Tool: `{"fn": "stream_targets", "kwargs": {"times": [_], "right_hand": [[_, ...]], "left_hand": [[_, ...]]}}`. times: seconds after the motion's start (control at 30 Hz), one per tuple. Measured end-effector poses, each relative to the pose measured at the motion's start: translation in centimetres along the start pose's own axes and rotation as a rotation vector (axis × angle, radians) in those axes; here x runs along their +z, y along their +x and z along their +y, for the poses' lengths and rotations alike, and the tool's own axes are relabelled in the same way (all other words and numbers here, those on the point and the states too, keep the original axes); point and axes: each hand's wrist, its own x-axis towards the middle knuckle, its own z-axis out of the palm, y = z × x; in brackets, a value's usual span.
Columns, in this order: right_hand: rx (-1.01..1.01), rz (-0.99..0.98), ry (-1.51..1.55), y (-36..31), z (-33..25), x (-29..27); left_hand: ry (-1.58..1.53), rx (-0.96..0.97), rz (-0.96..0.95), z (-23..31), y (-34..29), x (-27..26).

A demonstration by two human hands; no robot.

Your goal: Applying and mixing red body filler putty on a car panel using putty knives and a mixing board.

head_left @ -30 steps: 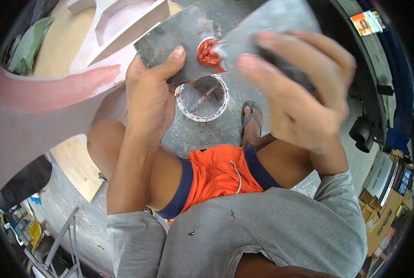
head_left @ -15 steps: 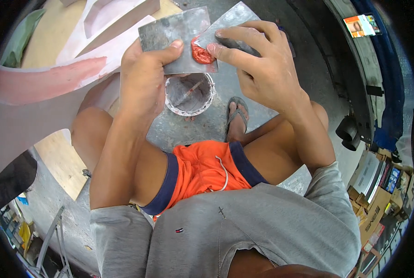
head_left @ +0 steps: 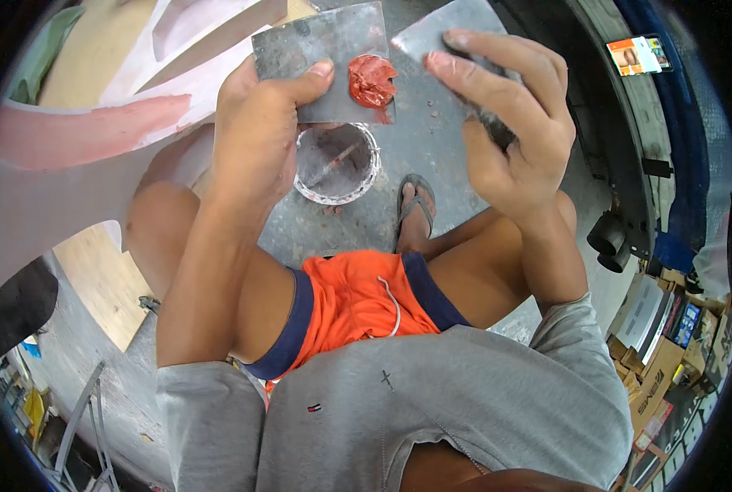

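My left hand (head_left: 261,131) is closed on a flat grey metal plate (head_left: 321,41), its thumb pressed on the upper face. Near the plate's right edge sits a lump of red putty (head_left: 371,81). In my right hand (head_left: 517,123) is a second thin metal sheet, a spreader (head_left: 456,25), pinched between fingers and thumb. The spreader is apart from the putty, up and to its right. Below the plate a round tub (head_left: 338,168), smeared grey inside, stands on the floor with a thin stick in it.
At left a large curved white panel (head_left: 29,213) carries a red-pink smeared band (head_left: 95,135). A wooden board (head_left: 107,287) lies beside my knee. Cardboard boxes (head_left: 657,385) are piled at the right. A dark pipe end (head_left: 608,238) juts out there.
My right hand has drawn the spreader away from the plate, to the right. The red putty now lies as a wider lump on the plate, which has shifted slightly up and right.
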Motion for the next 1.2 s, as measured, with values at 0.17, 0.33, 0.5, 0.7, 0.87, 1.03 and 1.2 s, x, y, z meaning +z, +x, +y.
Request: {"fn": "stream_targets", "kwargs": {"times": [0.17, 0.33, 0.5, 0.7, 0.87, 1.03, 1.2], "right_hand": [[-0.020, -0.279, -0.092, -1.0, -0.3, 1.8], [-0.091, -0.045, -0.104, 0.5, -0.1, -1.4], [-0.219, -0.223, -0.090, -0.6, 0.6, 0.5], [-0.214, -0.113, -0.045, 1.2, 0.3, -3.0], [-0.264, -0.089, 0.023, 0.8, 0.3, -2.5], [-0.272, -0.321, -0.006, -0.7, 0.0, -0.6], [-0.216, -0.237, 0.049, -0.4, 0.6, -1.1]], "left_hand": [[0.041, -0.081, -0.005, -0.3, 0.0, -0.8], [0.010, -0.095, 0.014, -0.3, 0.3, -0.4], [-0.071, -0.193, -0.102, -0.9, 1.0, -2.1], [-0.111, -0.257, -0.103, -0.6, 0.0, -1.1], [-0.013, -0.292, -0.202, -0.2, 0.2, -1.6], [-0.095, -0.325, -0.253, -0.3, 0.2, -2.1], [-0.041, -0.296, -0.183, 0.1, -0.2, -1.4]]}}
